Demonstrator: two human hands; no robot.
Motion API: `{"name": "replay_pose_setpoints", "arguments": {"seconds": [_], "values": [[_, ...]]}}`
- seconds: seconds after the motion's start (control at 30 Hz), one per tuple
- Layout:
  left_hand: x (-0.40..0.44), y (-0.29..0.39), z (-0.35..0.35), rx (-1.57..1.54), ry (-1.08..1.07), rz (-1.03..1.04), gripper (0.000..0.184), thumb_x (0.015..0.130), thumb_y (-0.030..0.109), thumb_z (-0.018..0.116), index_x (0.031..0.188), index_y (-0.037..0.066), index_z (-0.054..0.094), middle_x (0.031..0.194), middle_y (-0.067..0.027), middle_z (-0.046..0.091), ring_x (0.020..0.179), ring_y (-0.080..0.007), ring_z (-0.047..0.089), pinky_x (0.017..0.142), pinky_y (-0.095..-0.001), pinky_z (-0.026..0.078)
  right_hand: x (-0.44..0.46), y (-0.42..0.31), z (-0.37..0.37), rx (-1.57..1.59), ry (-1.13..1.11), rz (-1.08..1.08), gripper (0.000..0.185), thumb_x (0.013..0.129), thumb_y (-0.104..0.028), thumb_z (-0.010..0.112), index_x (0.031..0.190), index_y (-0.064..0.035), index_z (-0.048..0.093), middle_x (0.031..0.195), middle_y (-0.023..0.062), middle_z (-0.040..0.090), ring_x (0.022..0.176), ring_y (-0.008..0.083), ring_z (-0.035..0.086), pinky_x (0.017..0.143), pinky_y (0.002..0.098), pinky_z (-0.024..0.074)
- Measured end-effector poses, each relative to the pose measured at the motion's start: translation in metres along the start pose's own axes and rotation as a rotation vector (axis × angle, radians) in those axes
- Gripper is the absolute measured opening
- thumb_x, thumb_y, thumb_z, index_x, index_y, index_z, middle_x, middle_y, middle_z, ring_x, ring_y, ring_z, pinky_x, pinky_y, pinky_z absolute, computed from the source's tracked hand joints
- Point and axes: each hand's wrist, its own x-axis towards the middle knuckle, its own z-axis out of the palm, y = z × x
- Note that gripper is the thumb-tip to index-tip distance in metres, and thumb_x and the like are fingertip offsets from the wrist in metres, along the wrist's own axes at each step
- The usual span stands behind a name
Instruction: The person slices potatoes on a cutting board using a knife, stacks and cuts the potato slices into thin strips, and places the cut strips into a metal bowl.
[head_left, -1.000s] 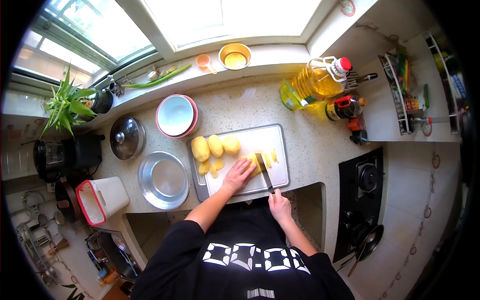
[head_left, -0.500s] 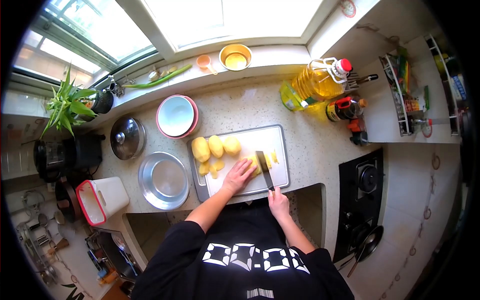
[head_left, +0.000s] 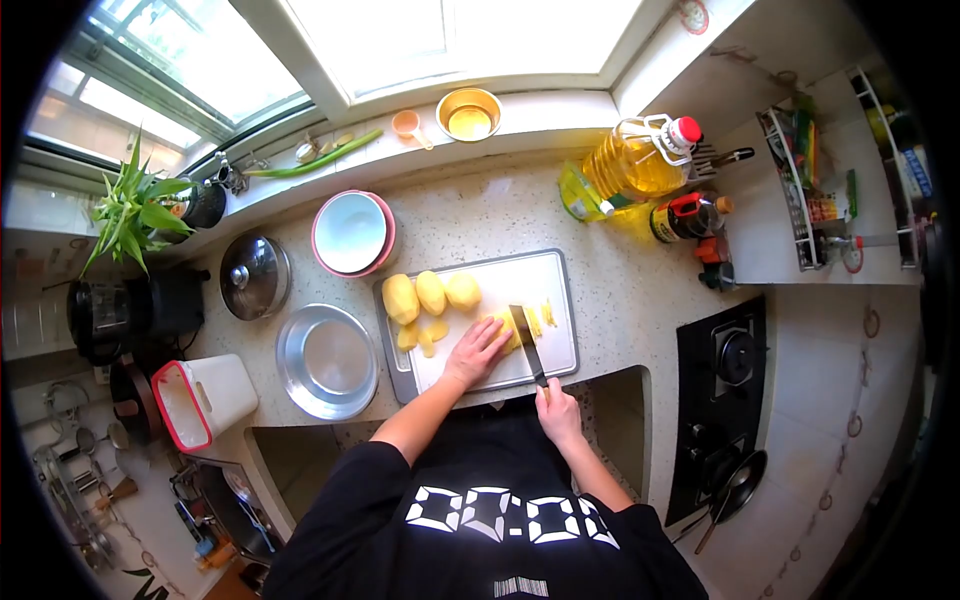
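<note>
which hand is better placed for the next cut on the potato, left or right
Right, I'd judge: the right hand grips the knife, its blade at the potato piece, while the left hand rests on that piece.

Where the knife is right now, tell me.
In the head view, the knife is in the right hand's grip, its blade over the right part of the cutting board, just right of the left hand.

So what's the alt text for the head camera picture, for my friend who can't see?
A person's right hand holds a knife over a cutting board, while their left hand rests on cut potato. Three peeled potatoes sit on the board; a metal basin and stacked bowls stand nearby.
</note>
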Motion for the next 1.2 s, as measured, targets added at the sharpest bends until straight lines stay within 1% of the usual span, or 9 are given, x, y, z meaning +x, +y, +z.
{"name": "replay_pose_setpoints", "arguments": {"seconds": [0.2, 0.3, 0.4, 0.47, 0.7, 0.8, 0.9, 1.0, 1.2], "values": [[-0.001, 0.000, -0.001, -0.001, -0.004, -0.004, 0.055, 0.084, 0.021, 0.076, 0.137, 0.017, 0.060, 0.143, -0.0104, 0.055, 0.134, -0.0307, 0.051, 0.112, -0.0461, 0.044, -0.003, -0.001, 0.000, 0.014, -0.017, 0.008, 0.024, 0.099, -0.030, 0.059, 0.106, -0.0066, 0.056, 0.074, 0.0252, 0.067, 0.073, 0.0485, 0.066, 0.063, 0.0587, 0.0520], [0.000, 0.000, -0.001, -0.005, -0.003, -0.003, 0.055, 0.084, 0.021, 0.075, 0.137, 0.016, 0.060, 0.143, -0.0104, 0.055, 0.135, -0.0308, 0.051, 0.112, -0.0462, 0.044, -0.003, -0.002, 0.000, 0.001, 0.003, -0.016, 0.020, 0.099, -0.024, 0.061, 0.102, -0.0055, 0.052, 0.071, 0.0225, 0.065, 0.070, 0.0462, 0.066, 0.059, 0.0561, 0.0499], [0.001, 0.001, -0.002, -0.014, 0.004, -0.003, 0.054, 0.084, 0.019, 0.075, 0.136, 0.016, 0.061, 0.142, -0.0107, 0.055, 0.134, -0.0311, 0.051, 0.112, -0.0459, 0.044, -0.002, -0.003, -0.001, -0.008, -0.040, 0.019, 0.025, 0.099, -0.030, 0.059, 0.107, -0.0064, 0.055, 0.075, 0.0257, 0.067, 0.074, 0.0484, 0.067, 0.063, 0.0590, 0.0520], [0.002, 0.002, -0.003, -0.023, 0.019, 0.001, 0.052, 0.083, 0.016, 0.075, 0.134, 0.015, 0.062, 0.140, -0.0113, 0.056, 0.133, -0.0317, 0.052, 0.111, -0.0455, 0.045, -0.001, -0.004, -0.001, -0.024, -0.045, 0.023, 0.025, 0.099, -0.030, 0.059, 0.107, -0.0063, 0.055, 0.075, 0.0253, 0.067, 0.074, 0.0480, 0.067, 0.064, 0.0590, 0.0523], [0.003, 0.001, -0.004, -0.024, 0.018, 0.011, 0.052, 0.083, 0.017, 0.075, 0.133, 0.014, 0.062, 0.140, -0.0114, 0.056, 0.131, -0.0319, 0.053, 0.110, -0.0451, 0.046, 0.007, 0.004, 0.013, -0.090, -0.048, 0.040, 0.028, 0.098, -0.030, 0.059, 0.112, -0.0061, 0.056, 0.075, 0.0234, 0.069, 0.072, 0.0466, 0.068, 0.064, 0.0583, 0.0532], [0.002, 0.001, -0.004, -0.023, 0.019, 0.005, 0.054, 0.082, 0.018, 0.076, 0.135, 0.015, 0.062, 0.141, -0.0107, 0.056, 0.132, -0.0312, 0.053, 0.110, -0.0453, 0.046, 0.010, 0.011, 0.014, -0.117, -0.056, 0.048, 0.027, 0.098, -0.031, 0.060, 0.110, -0.0063, 0.056, 0.073, 0.0229, 0.068, 0.071, 0.0465, 0.068, 0.063, 0.0583, 0.0531], [0.004, 0.002, -0.004, -0.031, 0.016, 0.008, 0.054, 0.082, 0.018, 0.076, 0.135, 0.015, 0.062, 0.141, -0.0111, 0.056, 0.132, -0.0315, 0.053, 0.110, -0.0454, 0.046, 0.010, 0.014, 0.013, -0.104, 0.020, 0.015, 0.026, 0.099, -0.031, 0.060, 0.106, -0.0069, 0.056, 0.072, 0.0224, 0.067, 0.070, 0.0464, 0.067, 0.061, 0.0581, 0.0527], [0.002, 0.002, -0.005, -0.038, 0.022, 0.004, 0.053, 0.083, 0.016, 0.076, 0.134, 0.015, 0.062, 0.140, -0.0119, 0.056, 0.131, -0.0322, 0.053, 0.110, -0.0454, 0.046, 0.014, 0.018, 0.007, -0.083, 0.055, 0.079, 0.024, 0.099, -0.030, 0.060, 0.103, -0.0075, 0.055, 0.071, 0.0228, 0.067, 0.069, 0.0466, 0.067, 0.060, 0.0581, 0.0520], [0.003, 0.002, -0.005, -0.023, 0.019, 0.001, 0.055, 0.083, 0.019, 0.076, 0.135, 0.016, 0.061, 0.141, -0.0109, 0.056, 0.132, -0.0312, 0.052, 0.110, -0.0452, 0.046, 0.013, 0.012, -0.005, -0.003, 0.020, 0.024, 0.022, 0.099, -0.028, 0.060, 0.105, -0.0075, 0.055, 0.072, 0.0218, 0.066, 0.070, 0.0460, 0.066, 0.060, 0.0571, 0.0506]]}}
